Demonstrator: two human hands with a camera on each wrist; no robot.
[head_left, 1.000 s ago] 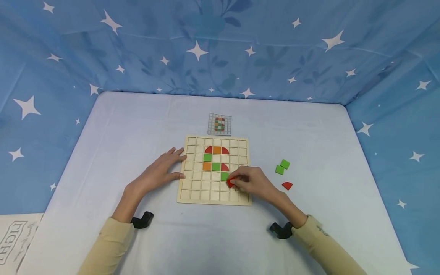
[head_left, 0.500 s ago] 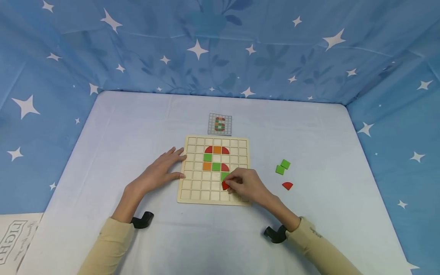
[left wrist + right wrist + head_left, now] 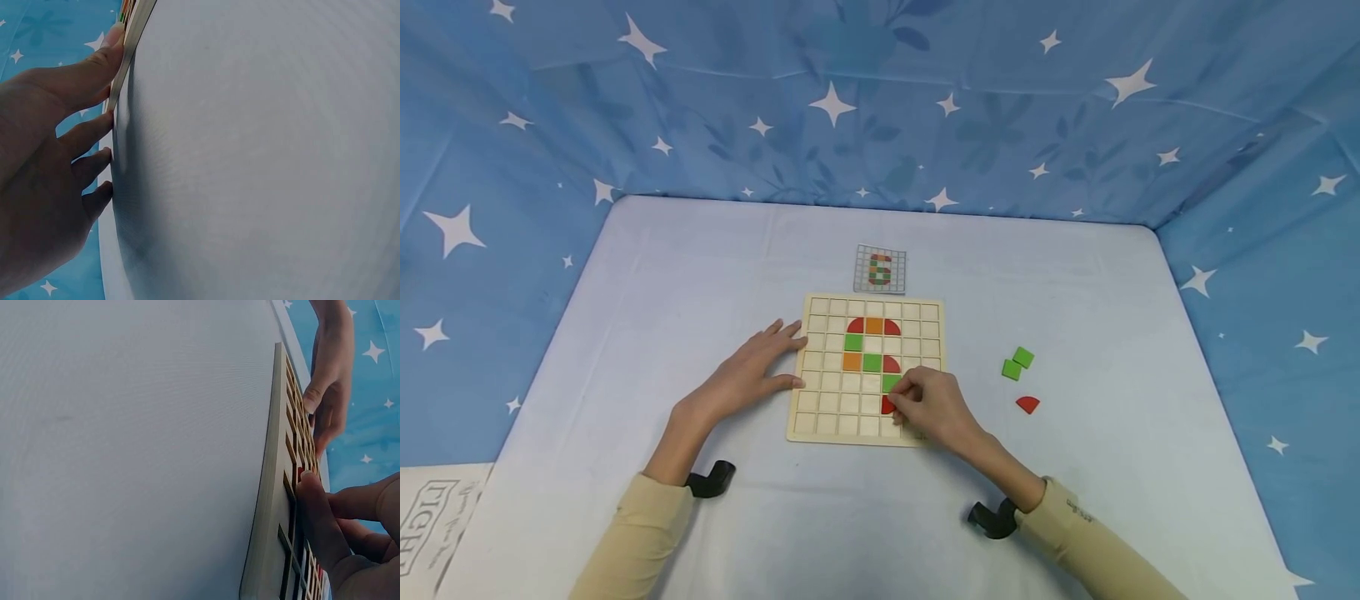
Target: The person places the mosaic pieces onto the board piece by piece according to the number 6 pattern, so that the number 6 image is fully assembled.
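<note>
A wooden grid board (image 3: 817,427) lies on the table, with red quarter-circle tiles, orange square tiles (image 3: 874,327) and green square tiles (image 3: 853,342) set in its cells. My right hand (image 3: 931,407) pinches a red quarter-circle tile (image 3: 887,405) at a cell just below a green square tile (image 3: 891,383); the fingertips partly cover it. In the right wrist view, thumb and fingers (image 3: 319,515) meet low over the grid, with a sliver of red at the thumb tip. My left hand (image 3: 741,375) rests spread against the board's left edge, thumb and fingertips touching it.
Right of the board lie two green square tiles (image 3: 1012,369) and a red quarter-circle tile (image 3: 1027,404). A pattern card (image 3: 880,269) with a coloured figure on a grid lies behind the board. A blue star-printed curtain (image 3: 880,108) surrounds the white tabletop (image 3: 700,250).
My right hand has moved left and slightly down with the red quarter-circle tile, which now lies squarer to the cell below the green tile. The left hand stays at the board's edge.
</note>
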